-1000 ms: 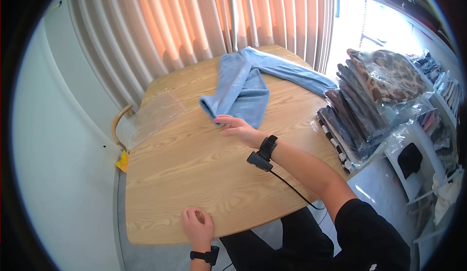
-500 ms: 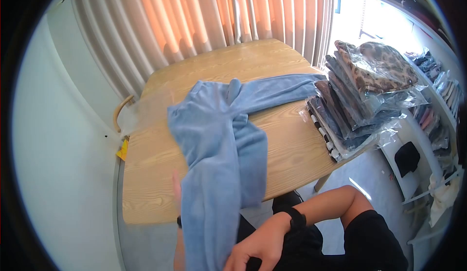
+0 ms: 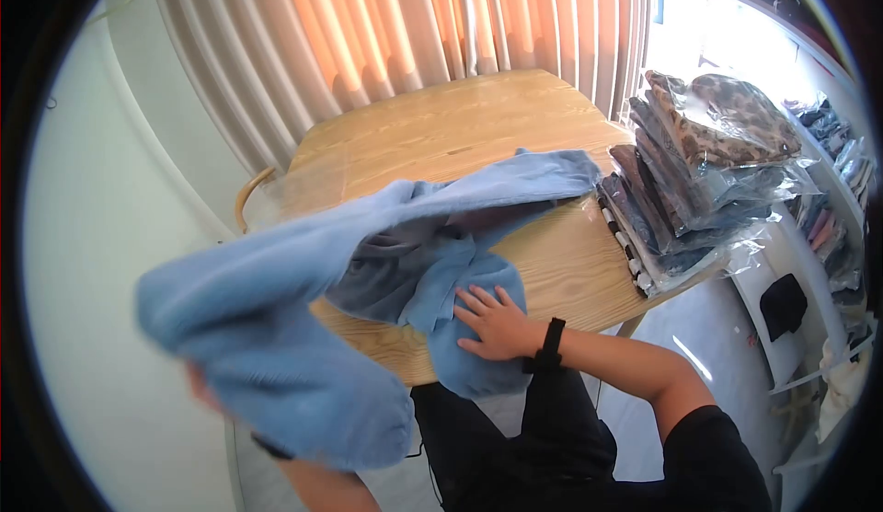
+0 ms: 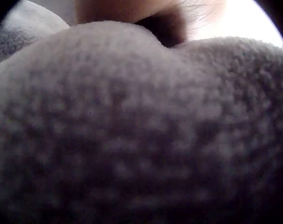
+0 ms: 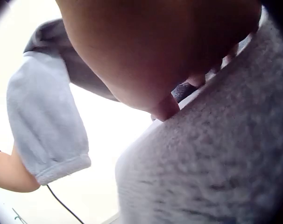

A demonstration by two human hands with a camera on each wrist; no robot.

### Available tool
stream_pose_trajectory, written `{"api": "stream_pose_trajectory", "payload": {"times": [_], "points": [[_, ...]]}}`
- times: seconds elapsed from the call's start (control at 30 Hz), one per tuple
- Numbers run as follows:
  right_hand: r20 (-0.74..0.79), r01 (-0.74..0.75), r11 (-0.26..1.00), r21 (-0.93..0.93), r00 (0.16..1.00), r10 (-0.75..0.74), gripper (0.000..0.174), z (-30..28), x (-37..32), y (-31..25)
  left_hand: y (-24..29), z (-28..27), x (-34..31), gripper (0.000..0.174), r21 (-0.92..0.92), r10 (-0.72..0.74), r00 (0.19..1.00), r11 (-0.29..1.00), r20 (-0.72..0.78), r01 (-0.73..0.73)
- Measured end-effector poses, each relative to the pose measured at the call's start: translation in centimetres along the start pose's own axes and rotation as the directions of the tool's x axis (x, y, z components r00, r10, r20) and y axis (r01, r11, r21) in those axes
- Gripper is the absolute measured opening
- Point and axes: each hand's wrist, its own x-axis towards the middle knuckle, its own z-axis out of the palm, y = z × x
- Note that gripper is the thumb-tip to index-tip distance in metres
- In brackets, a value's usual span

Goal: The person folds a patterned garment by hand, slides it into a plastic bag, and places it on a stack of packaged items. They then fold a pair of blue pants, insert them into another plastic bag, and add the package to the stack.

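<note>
Light blue fleece trousers [image 3: 276, 264] stretch across the near part of the wooden table. One leg is lifted at the left, and its cuff end hangs down, as the hanging leg [image 5: 48, 112] in the right wrist view also shows. My left hand [image 3: 204, 389] holds up this leg from the outer side, mostly hidden by cloth. Fleece fills most of the left wrist view below the hand [image 4: 132, 10]. My right hand [image 3: 497, 324] lies flat with spread fingers on the other, folded part near the table's front edge, its fingertips [image 5: 167, 108] touching the fleece.
A pile of bagged folded clothes [image 3: 681, 190] stands on the table's right side, close to the trousers' far end. A clear plastic bag [image 3: 308, 185] lies at the left edge by a wooden chair back [image 3: 250, 197]. Curtains [image 3: 386, 24] hang behind the table [image 3: 432, 116].
The trousers came toward me from the far side of the table, then turned sideways. My left hand has raised one leg leftward; my right hand has moved from near my lap onto the cloth.
</note>
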Motion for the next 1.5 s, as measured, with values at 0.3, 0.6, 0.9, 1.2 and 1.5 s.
{"api": "stream_pose_trajectory", "payload": {"times": [0.3, 0.6, 0.9, 1.2, 1.5], "points": [[-0.244, -0.018, 0.998, 0.055, 0.969, 0.031, 0.073, 3.9, 11.3, 13.8, -1.1, 6.3, -4.9, 0.033, 0.562, 0.16, 0.959, 0.827, -0.232, -0.002], [0.117, 0.071, 0.997, -0.003, 0.991, -0.07, 0.067, 1.5, 13.3, 10.7, -10.8, -5.9, -9.0, 0.077, 0.994, -0.616, 0.784, 0.112, 0.075, -0.006], [0.446, 0.111, 0.993, -0.033, 0.891, -0.085, 0.062, -1.4, 16.7, 7.7, -13.1, -9.5, -10.0, 0.061, 0.929, -0.442, 0.83, -0.024, -0.34, 0.368], [-0.061, 0.15, 0.975, 0.166, 0.988, -0.141, 0.051, -3.5, 19.4, 11.3, -10.9, -17.2, -7.5, 0.051, 0.933, 0.155, 0.933, -0.103, -0.326, 0.344], [-0.518, -0.358, 0.925, 0.129, 0.771, 0.371, 0.078, -5.5, 26.1, 24.1, -11.1, -17.1, -8.2, 0.044, 0.935, 0.198, 0.93, -0.113, -0.311, 0.336]]}}
